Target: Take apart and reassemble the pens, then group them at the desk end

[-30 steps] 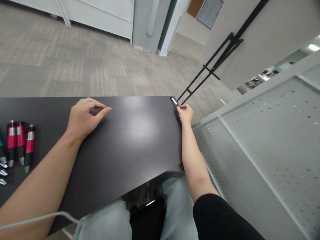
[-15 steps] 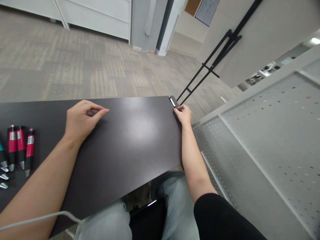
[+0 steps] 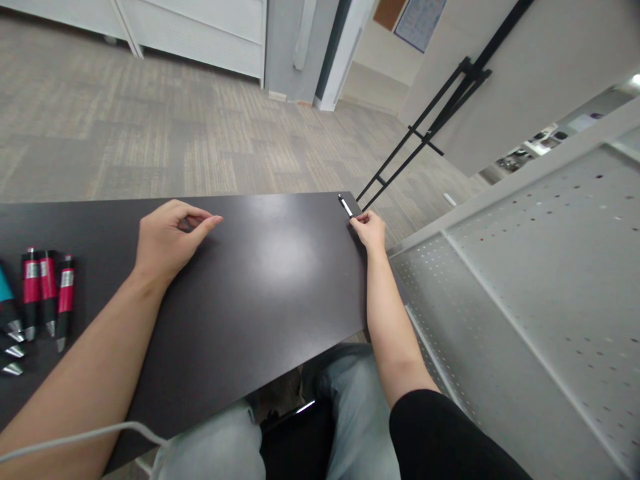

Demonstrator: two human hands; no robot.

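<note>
At the far right corner of the dark table (image 3: pixel 270 293), my right hand (image 3: pixel 370 230) pinches the near end of a black-and-white pen (image 3: pixel 345 206). The pen lies along the tabletop, its far end close to the table's back edge; its near end is hidden by my fingers. My left hand (image 3: pixel 173 237) rests on the left half of the table, thumb and fingertips closed together, with nothing visible in them. Left of that forearm lie several pens: red-and-black pens (image 3: pixel 65 293) side by side, and a teal-and-black pen (image 3: pixel 6 293) partly cut off by the view's edge.
A grey perforated panel (image 3: pixel 530 293) stands along the table's right side. Beyond the back edge are carpeted floor (image 3: pixel 200 140) and a black metal stand (image 3: pixel 425 137). A white cable (image 3: pixel 100 430) crosses my left forearm. White cabinets (image 3: pixel 200 33) stand farther back.
The view has shifted slightly, so the table items appear a little farther right. Both hands keep their poses, and the pen stays at the far corner under my right fingers.
</note>
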